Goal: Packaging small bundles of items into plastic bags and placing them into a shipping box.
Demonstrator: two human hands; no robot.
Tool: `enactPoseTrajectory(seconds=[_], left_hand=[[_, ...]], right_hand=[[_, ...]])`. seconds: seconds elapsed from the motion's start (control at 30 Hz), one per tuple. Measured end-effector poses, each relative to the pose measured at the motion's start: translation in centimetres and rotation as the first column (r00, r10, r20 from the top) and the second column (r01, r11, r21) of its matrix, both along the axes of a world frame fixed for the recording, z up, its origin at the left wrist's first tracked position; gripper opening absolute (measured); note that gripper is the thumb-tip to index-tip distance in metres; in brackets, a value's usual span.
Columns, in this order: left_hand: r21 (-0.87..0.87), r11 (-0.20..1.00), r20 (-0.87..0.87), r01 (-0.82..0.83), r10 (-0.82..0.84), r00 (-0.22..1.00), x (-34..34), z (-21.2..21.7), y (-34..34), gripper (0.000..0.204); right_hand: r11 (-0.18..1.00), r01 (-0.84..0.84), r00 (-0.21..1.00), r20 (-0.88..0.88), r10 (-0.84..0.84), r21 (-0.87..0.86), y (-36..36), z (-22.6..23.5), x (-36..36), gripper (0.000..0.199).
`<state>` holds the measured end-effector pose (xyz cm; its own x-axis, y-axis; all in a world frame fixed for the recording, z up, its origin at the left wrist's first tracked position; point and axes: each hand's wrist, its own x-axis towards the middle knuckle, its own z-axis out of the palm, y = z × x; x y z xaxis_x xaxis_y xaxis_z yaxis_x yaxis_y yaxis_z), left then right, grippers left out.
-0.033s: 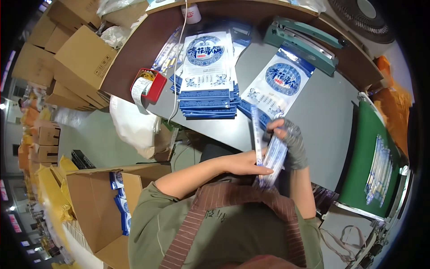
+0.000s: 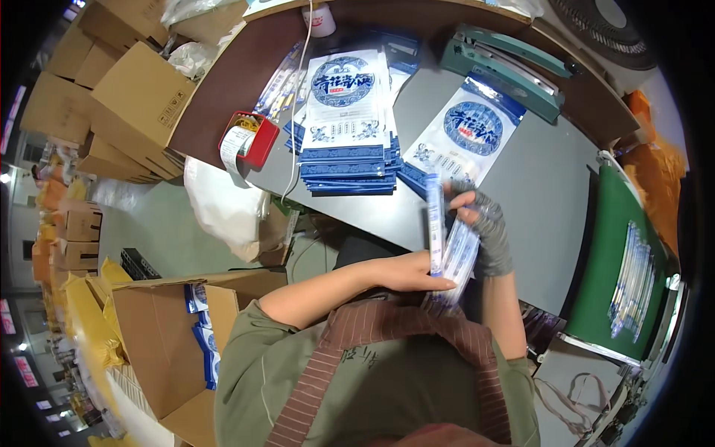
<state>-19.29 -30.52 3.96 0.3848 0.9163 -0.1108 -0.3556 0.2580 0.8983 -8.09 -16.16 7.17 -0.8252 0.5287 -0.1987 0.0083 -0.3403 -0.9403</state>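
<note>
Just in front of my body I hold a bundle of slim blue-and-white wrapped chopsticks (image 2: 459,257). My left hand (image 2: 414,271) is closed round its lower part, thumb across the front. One blue-and-white wrapped piece (image 2: 434,216) stands up apart along the bundle's left side. My right hand (image 2: 485,227), in a grey fingerless glove, is closed at the bundle's upper right with its fingers curled; part of its grip is hidden. Beyond it a white-and-blue printed pouch (image 2: 473,127) lies flat on the table. Left of that sits a thick stack of matching pouches (image 2: 348,112).
A teal bag sealer (image 2: 506,67) stands at the back right. More wrapped chopsticks (image 2: 631,287) lie on a green belt (image 2: 596,261) at the right. A red box (image 2: 257,145) with a paper strip sits by the left edge. An open carton (image 2: 153,335) with pouches is at my lower left.
My right hand has shifted slightly up and its fingers have moved at the bundle's top. The separate piece has swung a little right and more upright. My left hand has hardly moved.
</note>
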Motion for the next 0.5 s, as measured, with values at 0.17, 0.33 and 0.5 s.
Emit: enactPoseTrajectory(seconds=[0.17, 0.33, 0.5], left_hand=[[0.034, 0.978, -0.114, 0.208, -0.203, 0.973, -0.3, -0.3, -2.1, 0.045], [0.223, 0.971, -0.338, 0.092, -0.011, 0.941, 0.5, 1.6, -2.9, 0.060], [0.535, 0.776, -0.794, -0.333, 0.597, 0.117, -9.3, 3.5, -3.1, 0.033]], right_hand=[[0.999, 0.002, 0.979, -0.204, -0.011, -0.042, -1.0, 1.0, -1.0, 0.046], [0.978, -0.111, 0.986, -0.141, 0.086, -0.179, -0.5, -0.3, 1.3, 0.045], [0.967, -0.030, 0.982, -0.189, -0.019, -0.252, -0.4, -1.5, 2.3, 0.029]])
